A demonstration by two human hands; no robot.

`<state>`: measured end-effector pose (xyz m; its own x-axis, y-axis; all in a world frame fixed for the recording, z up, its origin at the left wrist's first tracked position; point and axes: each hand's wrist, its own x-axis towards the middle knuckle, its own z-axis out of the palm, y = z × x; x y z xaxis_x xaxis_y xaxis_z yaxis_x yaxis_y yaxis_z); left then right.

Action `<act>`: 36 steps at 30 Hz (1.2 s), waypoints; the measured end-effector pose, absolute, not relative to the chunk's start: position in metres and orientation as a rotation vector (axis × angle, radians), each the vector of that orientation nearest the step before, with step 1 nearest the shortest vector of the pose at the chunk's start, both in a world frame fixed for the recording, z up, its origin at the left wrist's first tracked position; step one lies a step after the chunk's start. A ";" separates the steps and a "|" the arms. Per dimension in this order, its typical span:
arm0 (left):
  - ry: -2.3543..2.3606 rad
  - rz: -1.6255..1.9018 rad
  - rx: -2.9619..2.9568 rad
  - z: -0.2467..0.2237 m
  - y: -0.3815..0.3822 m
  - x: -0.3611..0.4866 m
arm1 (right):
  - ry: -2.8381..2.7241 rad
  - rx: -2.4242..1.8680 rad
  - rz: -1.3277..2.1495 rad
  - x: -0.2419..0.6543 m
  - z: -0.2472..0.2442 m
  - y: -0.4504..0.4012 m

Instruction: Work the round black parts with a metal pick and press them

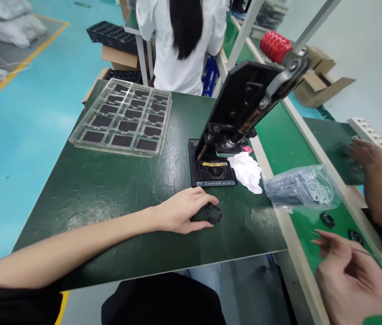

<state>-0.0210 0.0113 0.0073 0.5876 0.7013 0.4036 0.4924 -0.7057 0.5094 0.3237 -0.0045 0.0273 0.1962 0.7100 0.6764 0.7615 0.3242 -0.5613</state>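
My left hand (186, 211) rests on the dark green table, thumb and index finger at the edges of a round black part (214, 214). At the lower right, my right hand (353, 275) is closed on a thin rod (380, 259). Two black ring-shaped parts, one nearer (328, 220) and one further right (356, 237), lie on the green strip by it. Beyond my left hand stands a black hand press (214, 174) with a red grip (275, 46), its lever raised. A yellow strip (214, 164) lies across its base.
A clear tray (160, 143) with dark pieces sits at the back left. White cloth (247, 172) lies beside the press, near a plastic bag of thin rods (301, 187). Another person's hand (375, 160) is at the right; a person in white (164, 54) is ahead.
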 end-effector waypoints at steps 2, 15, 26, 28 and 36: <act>0.972 0.853 2.451 0.006 0.012 -0.020 | -1.671 -1.212 0.086 0.299 0.037 0.008; 0.948 0.866 2.382 0.000 0.016 -0.021 | -1.899 -0.883 0.638 0.164 0.020 0.124; 0.934 0.863 2.383 0.003 0.014 -0.023 | -1.892 -0.774 0.414 0.159 0.004 0.130; 0.947 0.842 2.376 0.003 0.015 -0.023 | -1.849 -0.765 0.410 0.162 0.011 0.126; 0.933 0.839 2.375 0.005 0.015 -0.023 | -1.952 -0.782 0.619 0.193 0.043 0.045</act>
